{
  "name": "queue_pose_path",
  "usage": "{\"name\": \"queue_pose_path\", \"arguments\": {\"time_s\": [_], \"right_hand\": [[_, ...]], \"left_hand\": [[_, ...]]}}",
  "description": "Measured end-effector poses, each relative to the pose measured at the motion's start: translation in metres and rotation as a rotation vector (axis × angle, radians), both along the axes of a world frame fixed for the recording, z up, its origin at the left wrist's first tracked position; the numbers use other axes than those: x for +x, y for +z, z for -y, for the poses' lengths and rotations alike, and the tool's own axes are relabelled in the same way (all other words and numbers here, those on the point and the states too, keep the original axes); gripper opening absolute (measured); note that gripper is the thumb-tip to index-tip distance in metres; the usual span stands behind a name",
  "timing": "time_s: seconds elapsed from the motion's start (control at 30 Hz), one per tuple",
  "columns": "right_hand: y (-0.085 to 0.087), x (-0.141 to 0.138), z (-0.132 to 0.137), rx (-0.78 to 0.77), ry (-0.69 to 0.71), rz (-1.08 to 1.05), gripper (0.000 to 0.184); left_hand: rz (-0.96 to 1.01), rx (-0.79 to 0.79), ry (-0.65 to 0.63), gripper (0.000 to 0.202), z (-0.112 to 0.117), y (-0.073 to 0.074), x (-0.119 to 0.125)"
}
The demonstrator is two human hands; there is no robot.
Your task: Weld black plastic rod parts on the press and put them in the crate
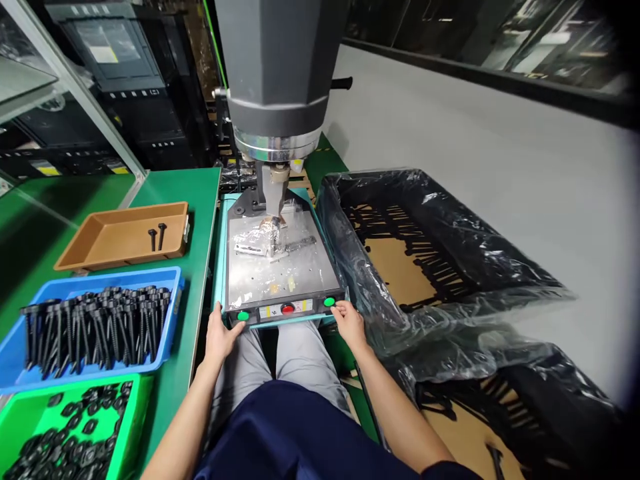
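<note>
A press-like machine stands before me, its grey head [277, 67] above a metal work plate [250, 283]. The metal tool [275, 193] under the head reaches down to a small fixture [250, 249] on the plate, where clear film or plastic blurs the details. My left hand [220, 337] is at the base's front left corner, thumb at the left green button [243, 316] and fingers apart along the side. At the front right corner is my right hand [351, 325], thumb by the right green button [329, 302], fingers loosely bent. A red button [287, 309] sits between them.
On the green table to the left stand a brown tray [110, 243] with two black bolt-like parts [157, 237], a blue bin [173, 320] of long black parts and a green bin [143, 407] of small black pieces. Plastic-lined crates [480, 233] stand at right.
</note>
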State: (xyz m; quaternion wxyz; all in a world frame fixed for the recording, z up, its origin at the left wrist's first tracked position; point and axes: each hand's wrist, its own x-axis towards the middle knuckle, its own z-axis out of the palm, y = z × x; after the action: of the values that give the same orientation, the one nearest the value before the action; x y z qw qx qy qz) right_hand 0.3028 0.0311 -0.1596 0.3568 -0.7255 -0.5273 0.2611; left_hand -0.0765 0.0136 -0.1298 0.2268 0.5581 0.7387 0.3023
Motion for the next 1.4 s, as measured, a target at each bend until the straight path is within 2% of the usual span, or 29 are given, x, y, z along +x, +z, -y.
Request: {"name": "queue_pose_path", "arguments": {"time_s": [0.27, 0.5, 0.8, 1.4], "right_hand": [[-0.002, -0.003, -0.007, 0.062, -0.017, -0.022, 0.026], [-0.002, -0.004, -0.009, 0.059, -0.033, -0.044, 0.029], [-0.006, -0.006, -0.014, 0.044, -0.116, -0.096, 0.032], [-0.008, -0.003, -0.013, 0.047, -0.066, -0.067, 0.035]], "left_hand": [[0.003, 0.051, -0.07, 0.085, -0.02, -0.005, 0.004], [0.039, 0.062, -0.079, 0.077, -0.02, -0.006, -0.001], [0.082, 0.059, -0.001, 0.077, -0.022, -0.008, 0.002], [0.111, 0.061, 0.007, 0.076, -0.022, -0.012, 0.004]]}}
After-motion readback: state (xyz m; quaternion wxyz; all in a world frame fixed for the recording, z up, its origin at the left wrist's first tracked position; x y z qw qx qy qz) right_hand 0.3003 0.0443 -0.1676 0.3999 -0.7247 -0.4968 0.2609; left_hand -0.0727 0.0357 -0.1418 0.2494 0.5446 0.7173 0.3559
